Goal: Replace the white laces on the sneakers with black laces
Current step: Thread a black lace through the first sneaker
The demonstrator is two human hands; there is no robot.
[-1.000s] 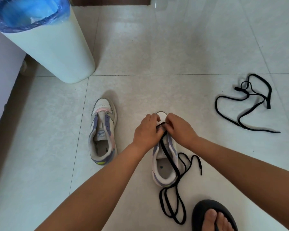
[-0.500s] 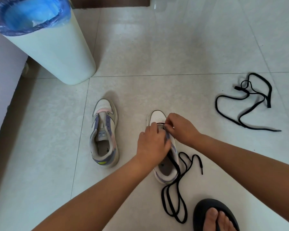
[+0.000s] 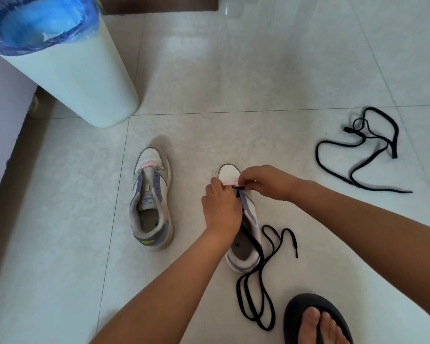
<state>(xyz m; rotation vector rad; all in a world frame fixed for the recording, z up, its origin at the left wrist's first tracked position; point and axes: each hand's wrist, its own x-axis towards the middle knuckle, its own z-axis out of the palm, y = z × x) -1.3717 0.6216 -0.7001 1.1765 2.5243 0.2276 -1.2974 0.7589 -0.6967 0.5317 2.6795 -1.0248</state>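
1. Sneaker (image 3: 245, 234) sits on the floor tiles (image 3: 233, 70); the left hand (image 3: 221, 207) grips its tongue area, the right hand (image 3: 266, 181) pinches the black lace (image 3: 254, 289) at the toe eyelets.
2. Best practice, I judge: even both ends before crossing.
3. Loose loops trailing by the sandalled foot (image 3: 315, 321) could snag.
4. Second sneaker (image 3: 151, 202) waits unlaced just left; a spare lace (image 3: 357, 150) lies well apart; a bin (image 3: 60, 60) stands beyond.

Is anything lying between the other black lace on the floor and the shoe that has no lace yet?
Yes: the white sneaker being laced and both hands lie between the loose black lace and the unlaced white sneaker.
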